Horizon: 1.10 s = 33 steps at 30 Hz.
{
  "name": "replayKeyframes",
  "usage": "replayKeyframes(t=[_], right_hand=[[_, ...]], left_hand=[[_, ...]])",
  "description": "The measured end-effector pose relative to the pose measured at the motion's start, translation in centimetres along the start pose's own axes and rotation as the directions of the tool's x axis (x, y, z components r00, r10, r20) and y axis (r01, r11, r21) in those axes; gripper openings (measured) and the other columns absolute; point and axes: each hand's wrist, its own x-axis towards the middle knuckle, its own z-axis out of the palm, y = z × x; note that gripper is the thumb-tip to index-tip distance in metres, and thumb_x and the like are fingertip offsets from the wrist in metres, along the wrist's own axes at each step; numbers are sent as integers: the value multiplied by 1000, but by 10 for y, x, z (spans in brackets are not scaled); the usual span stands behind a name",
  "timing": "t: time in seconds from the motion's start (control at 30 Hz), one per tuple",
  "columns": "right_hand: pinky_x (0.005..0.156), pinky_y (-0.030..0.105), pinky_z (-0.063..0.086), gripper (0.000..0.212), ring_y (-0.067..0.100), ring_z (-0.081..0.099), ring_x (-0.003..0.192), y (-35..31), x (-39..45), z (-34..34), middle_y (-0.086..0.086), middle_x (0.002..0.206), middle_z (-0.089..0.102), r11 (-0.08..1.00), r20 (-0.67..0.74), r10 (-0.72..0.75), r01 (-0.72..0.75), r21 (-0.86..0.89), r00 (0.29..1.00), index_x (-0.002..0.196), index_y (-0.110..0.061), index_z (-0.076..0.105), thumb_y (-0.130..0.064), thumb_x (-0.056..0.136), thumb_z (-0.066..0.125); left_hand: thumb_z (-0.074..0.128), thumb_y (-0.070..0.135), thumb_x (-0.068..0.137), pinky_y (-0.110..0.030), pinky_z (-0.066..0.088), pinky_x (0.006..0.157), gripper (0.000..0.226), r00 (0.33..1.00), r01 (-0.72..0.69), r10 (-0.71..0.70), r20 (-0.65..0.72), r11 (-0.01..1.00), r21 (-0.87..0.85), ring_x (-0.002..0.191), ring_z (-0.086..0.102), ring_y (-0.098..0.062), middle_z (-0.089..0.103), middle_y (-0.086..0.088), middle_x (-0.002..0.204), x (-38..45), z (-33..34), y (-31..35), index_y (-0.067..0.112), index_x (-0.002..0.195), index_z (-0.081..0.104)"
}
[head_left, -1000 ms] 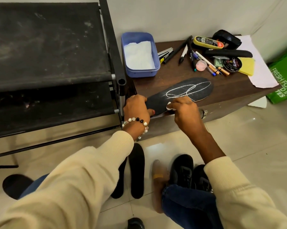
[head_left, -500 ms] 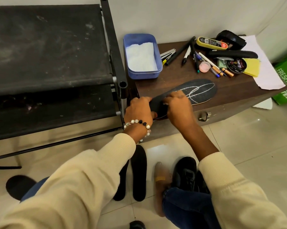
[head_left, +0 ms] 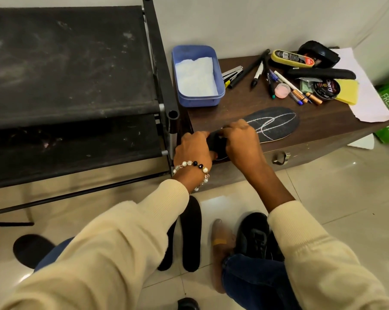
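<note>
A black insole [head_left: 276, 124] with white chalk loops drawn on it lies on the brown wooden table [head_left: 245, 104], its heel end hanging over the front edge. My left hand [head_left: 193, 148], with a bead bracelet on the wrist, grips that heel end at the table's corner. My right hand [head_left: 240, 142] sits on the insole just right of the left hand, fingers curled and pinching a small white chalk piece that is almost wholly hidden. The two hands nearly touch.
A blue tub [head_left: 198, 101] with white tissue, pens [head_left: 269, 79], a polish tin [head_left: 326, 88], a yellow sponge [head_left: 347, 91] and paper [head_left: 368, 104] crowd the table's back. A black shoe rack [head_left: 66, 63] stands left. Two insoles [head_left: 190, 233] and black shoes [head_left: 254, 236] lie on the floor.
My right hand has slid left along the insole toward the heel, closing up on the left hand. The chalk, plainly visible before, is now covered. The left hand kept its hold.
</note>
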Motion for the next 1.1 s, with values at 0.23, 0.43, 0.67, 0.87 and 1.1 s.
replayKeyframes(t=[0.23,0.43,0.67,0.87,1.1], right_hand=[[84,34,43,28,28,48,110,14,5,-1,13,111,64,991,-56,130,-130,-6,990,113,-5,67,-4,90,51],[77,37,47,29,34,53,102,8,8,1,17,101,67,998,-53,-52,54,29,997,103,-2,71,3,78,58],[78,31,42,25,28,52,103,17,8,7,15,110,61,986,-79,166,-163,33,983,111,-4,66,-4,89,53],[75,37,48,26,36,54,99,6,7,3,17,99,67,994,-34,-104,105,22,994,101,-1,71,3,78,60],[79,32,43,26,26,52,102,18,1,8,14,109,62,995,-54,101,-101,2,993,109,-3,65,-2,88,51]], left_hand=[[71,30,84,-34,46,78,52,1000,-2,2,9,1000,7,109,58,-31,58,-9,122,0,1,-1,30,133,53],[73,27,83,-32,45,74,48,1000,11,-11,1,1000,-21,106,60,-31,60,-7,118,1,2,1,30,128,57],[72,27,84,-35,48,84,53,1000,5,-5,7,1000,-22,110,58,-30,58,-9,123,1,1,0,29,133,54],[72,26,84,-31,46,75,43,1000,12,-12,-12,999,-37,103,61,-30,61,-8,116,-1,0,2,29,125,60],[70,28,85,-34,46,87,55,1000,-9,9,19,1000,6,111,56,-30,56,-11,125,-3,-5,4,27,137,51]])
